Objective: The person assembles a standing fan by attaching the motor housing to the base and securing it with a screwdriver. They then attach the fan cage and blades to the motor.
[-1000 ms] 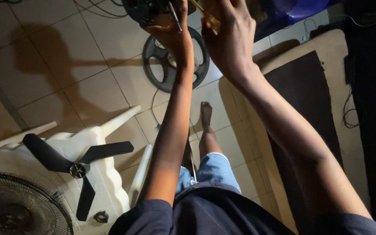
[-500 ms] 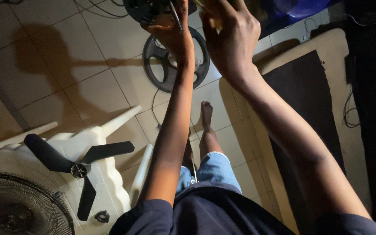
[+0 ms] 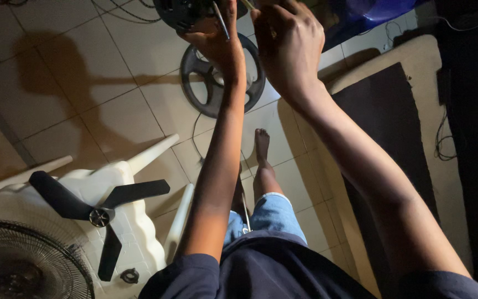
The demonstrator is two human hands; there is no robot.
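Since a moment ago the right hand (image 3: 289,47) has curled tighter and dipped a little, its knuckles now bunched over a yellowish tool handle (image 3: 248,4) that barely shows at the top edge; the rest sits much as it did. Both arms reach out straight, so the work is held up at arm's length where the light falls on it. The left hand (image 3: 217,36) cups the underside of a dark round fan motor housing (image 3: 181,12), steadying it, with a thin metal rod (image 3: 221,21) pinched along its fingers, perhaps kept there to be ready. The right hand is closed around the handle; what its tip meets I cannot tell. Below on the tiled floor (image 3: 100,72) lies a dark spoked ring (image 3: 208,83). On the white plastic chair (image 3: 123,221) rest the black three-blade fan blade (image 3: 98,213), a wire grille (image 3: 23,260) and a small black nut (image 3: 130,275), set aside within reach.
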